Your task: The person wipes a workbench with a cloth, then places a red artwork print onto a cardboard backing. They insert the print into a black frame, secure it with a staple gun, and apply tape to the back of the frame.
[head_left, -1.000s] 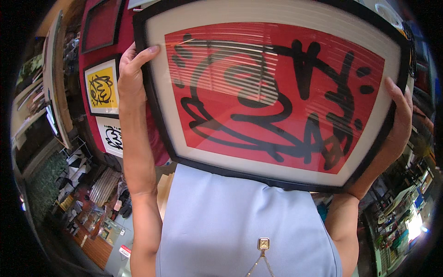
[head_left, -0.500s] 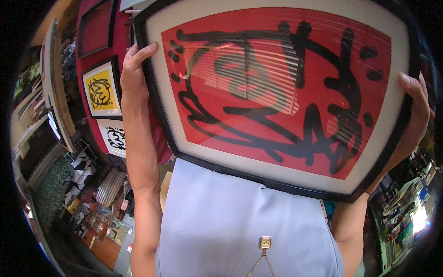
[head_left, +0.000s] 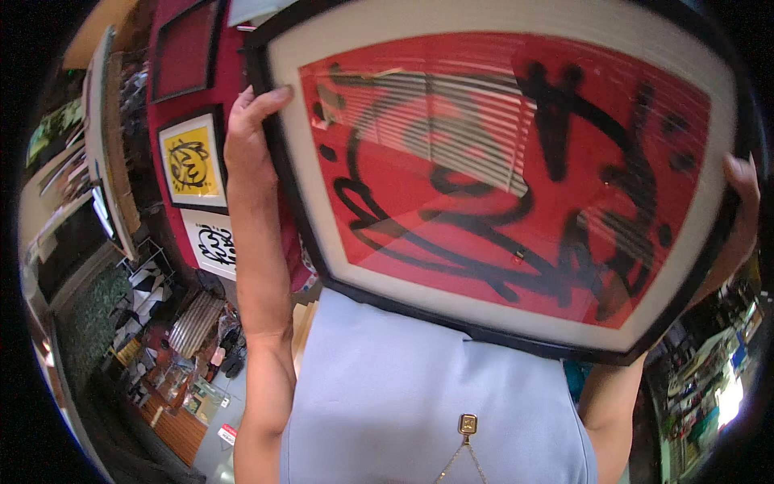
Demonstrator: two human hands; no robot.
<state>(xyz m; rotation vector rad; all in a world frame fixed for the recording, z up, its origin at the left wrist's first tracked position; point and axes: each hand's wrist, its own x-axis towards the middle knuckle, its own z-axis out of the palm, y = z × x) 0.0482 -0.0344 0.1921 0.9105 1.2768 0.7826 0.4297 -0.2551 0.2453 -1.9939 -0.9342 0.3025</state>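
A large framed picture (head_left: 403, 242) fills the upper middle, raised close in front of my chest. It has a black frame, a white mat and a red sheet with thick black brush strokes; striped light reflects off its glass. My left hand (head_left: 251, 129) is closed on the left side of the frame, thumb on the front edge and fingers behind it. On the opposite side my right hand (head_left: 740, 206) grips the frame the same way, its thumb at the edge and its fingers mostly hidden.
On a dark red surface at left lie a black frame with a red inside (head_left: 184, 50), a yellow framed picture (head_left: 190, 163) and a white sheet with black strokes (head_left: 211, 244). Cluttered items (head_left: 173, 379) spread over the lower left. More clutter (head_left: 709, 403) stands at the right.
The framed picture and both hands have shifted slightly right and down in view. The reflection on the glass has moved, and both hands keep their hold.
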